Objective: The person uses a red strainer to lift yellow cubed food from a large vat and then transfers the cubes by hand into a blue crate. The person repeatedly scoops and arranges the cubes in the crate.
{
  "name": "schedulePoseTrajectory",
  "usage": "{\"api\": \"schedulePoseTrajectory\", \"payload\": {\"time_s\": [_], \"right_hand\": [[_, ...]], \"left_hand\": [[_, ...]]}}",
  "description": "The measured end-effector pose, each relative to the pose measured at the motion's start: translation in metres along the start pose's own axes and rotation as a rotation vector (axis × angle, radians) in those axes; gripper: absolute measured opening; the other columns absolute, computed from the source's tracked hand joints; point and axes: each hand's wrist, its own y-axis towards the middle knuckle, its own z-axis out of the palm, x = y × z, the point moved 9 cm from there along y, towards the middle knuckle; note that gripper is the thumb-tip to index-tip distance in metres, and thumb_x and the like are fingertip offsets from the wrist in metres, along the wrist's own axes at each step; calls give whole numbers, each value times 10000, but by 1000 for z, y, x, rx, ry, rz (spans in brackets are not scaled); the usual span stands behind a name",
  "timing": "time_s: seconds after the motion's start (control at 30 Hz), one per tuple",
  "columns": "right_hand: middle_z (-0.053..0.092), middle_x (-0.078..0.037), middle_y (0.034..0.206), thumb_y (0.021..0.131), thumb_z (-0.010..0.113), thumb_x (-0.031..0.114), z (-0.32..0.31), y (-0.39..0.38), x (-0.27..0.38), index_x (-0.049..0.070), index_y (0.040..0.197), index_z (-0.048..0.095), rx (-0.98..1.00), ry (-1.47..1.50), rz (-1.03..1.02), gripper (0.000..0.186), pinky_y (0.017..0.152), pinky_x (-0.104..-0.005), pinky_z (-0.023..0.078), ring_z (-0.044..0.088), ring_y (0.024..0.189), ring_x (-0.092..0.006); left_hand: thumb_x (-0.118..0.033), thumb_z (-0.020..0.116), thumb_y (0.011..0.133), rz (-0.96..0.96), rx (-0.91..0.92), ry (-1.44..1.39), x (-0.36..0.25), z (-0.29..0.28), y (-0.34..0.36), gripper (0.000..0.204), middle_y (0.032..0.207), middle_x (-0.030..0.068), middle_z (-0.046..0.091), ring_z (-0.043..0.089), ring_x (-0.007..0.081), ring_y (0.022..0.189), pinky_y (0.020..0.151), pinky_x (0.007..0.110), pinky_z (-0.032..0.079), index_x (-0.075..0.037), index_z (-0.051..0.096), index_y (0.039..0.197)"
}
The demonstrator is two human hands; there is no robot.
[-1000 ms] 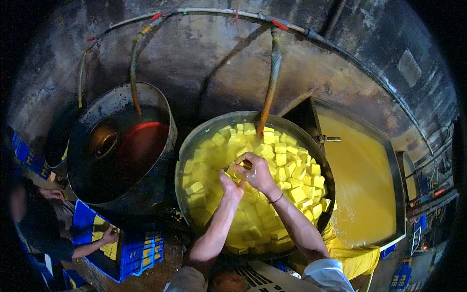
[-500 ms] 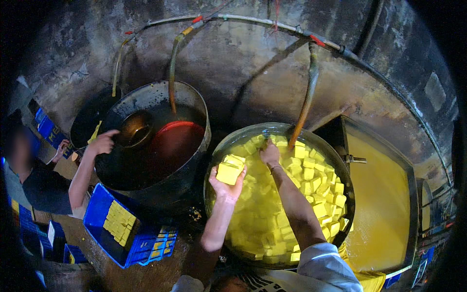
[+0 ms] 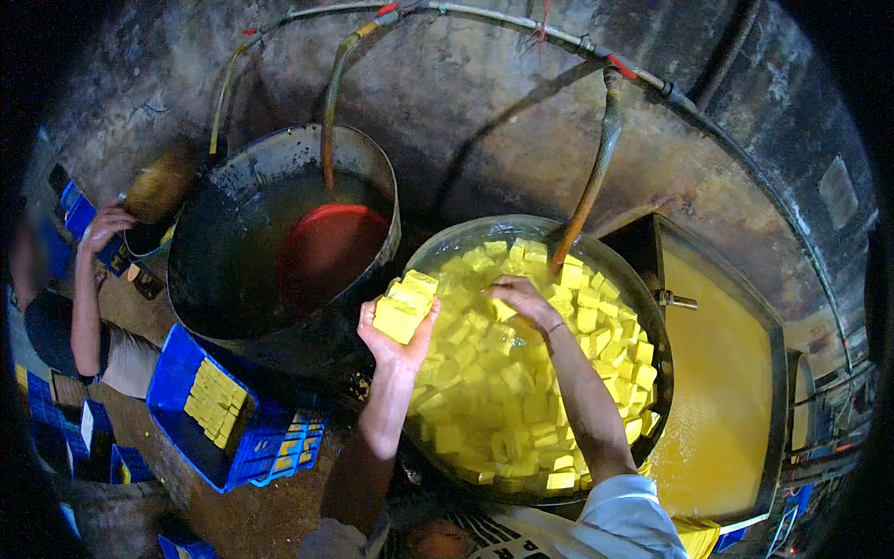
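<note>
My left hand (image 3: 395, 350) is raised over the near-left side of a large round vat (image 3: 665, 377), its fingers wrapped round a small stack of yellow tofu blocks (image 3: 402, 307). Above the vat's liquid, my right hand (image 3: 525, 299) pinches one yellow tofu block (image 3: 501, 308) by its edge, with my thumb and fingers closed on it. Many more tofu blocks (image 3: 590, 321) fill the vat. Those on the right are heaped above the cloudy yellow liquid, while others lie under it.
A dark vat (image 3: 395, 200) with a red round shape inside stands left. Right is a rectangular tank (image 3: 717, 373) of yellow liquid. A hose (image 3: 596, 168) hangs into my vat. A blue crate (image 3: 177, 391) holds tofu. At far left, a co-worker's hand (image 3: 107, 226) holds a brown bowl (image 3: 160, 182).
My right hand has come up from the liquid with a block and moved nearer. My left hand has shifted left with its stack. The co-worker's bowl has left the dark vat.
</note>
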Motion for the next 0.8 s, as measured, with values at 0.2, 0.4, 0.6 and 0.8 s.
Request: {"api": "schedulePoseTrajectory", "payload": {"time_s": [0.2,0.4,0.6,0.8], "right_hand": [[667,-134,807,671,771,399,138,-19,56,43,961,658,261,-657,-196,473,848,-343,474,620,891,-269],[643,-193,1006,649,762,265,177,-17,34,18,1021,636,451,-974,-87,464,904,-419,465,590,987,-369],[649,-81,983,810,690,225,136,-18,28,-47,1239,512,432,21,112,538,723,-251,491,598,816,-112],[640,-39,983,814,691,196,207,-51,144,0,1166,570,629,249,138,420,742,-229,479,579,858,-78]], "left_hand": [[-350,474,792,26,-13,44,-20,21,-9,368,1042,93,636,544,291,1005,894,476,374,-78,634,982],[-363,476,798,102,58,99,-60,34,-34,379,1060,80,619,532,255,1027,892,456,376,-75,616,1001],[-408,502,817,312,65,249,-146,30,-85,445,1135,71,607,546,257,1088,921,496,395,-78,596,1101],[-468,498,824,448,8,277,-237,-14,-134,553,1245,109,542,505,341,1140,964,546,387,-89,506,1228]]}}
